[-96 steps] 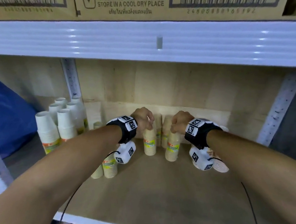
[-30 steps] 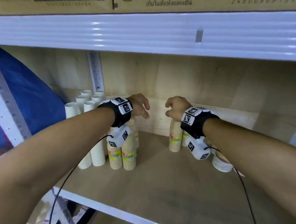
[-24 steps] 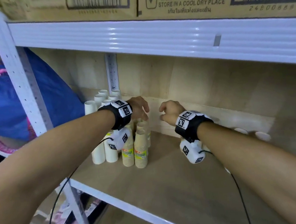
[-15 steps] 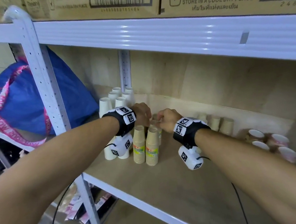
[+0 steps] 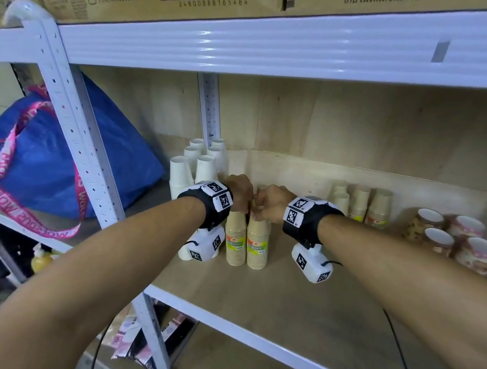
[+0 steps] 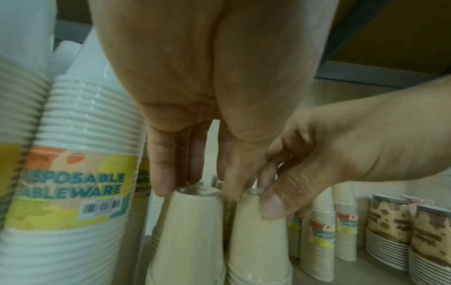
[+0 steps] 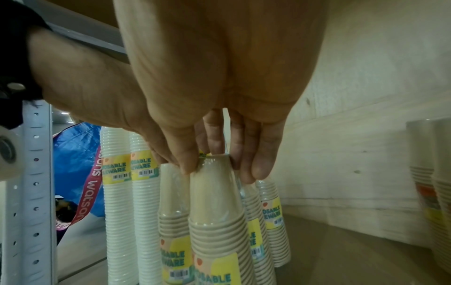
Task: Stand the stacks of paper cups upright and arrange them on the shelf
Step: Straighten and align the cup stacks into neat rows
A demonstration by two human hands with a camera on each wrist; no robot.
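Both hands are working at 2 upright tan stacks [image 5: 246,239] standing side by side on the shelf [image 5: 282,300], beside the white stacks [image 5: 199,165]. Left hand [image 5: 241,192] is touching one top with straight fingers. Right hand [image 5: 271,204] is pinching the other top. More stacks [image 5: 362,205] are standing right.

Two tan cup stacks [image 5: 246,239] are stood upright, mouths down, side by side and touching, directly under the hands; yellow "DISPOSABLE TABLEWARE" labels are worn mid-height. White cup stacks [image 5: 199,167], taller, are stood upright just left of and behind the hands. More tan stacks [image 5: 362,204] are stood upright right of the hands, against the back board. Brown-patterned stacks [image 5: 450,234] are found further right, pose unclear.
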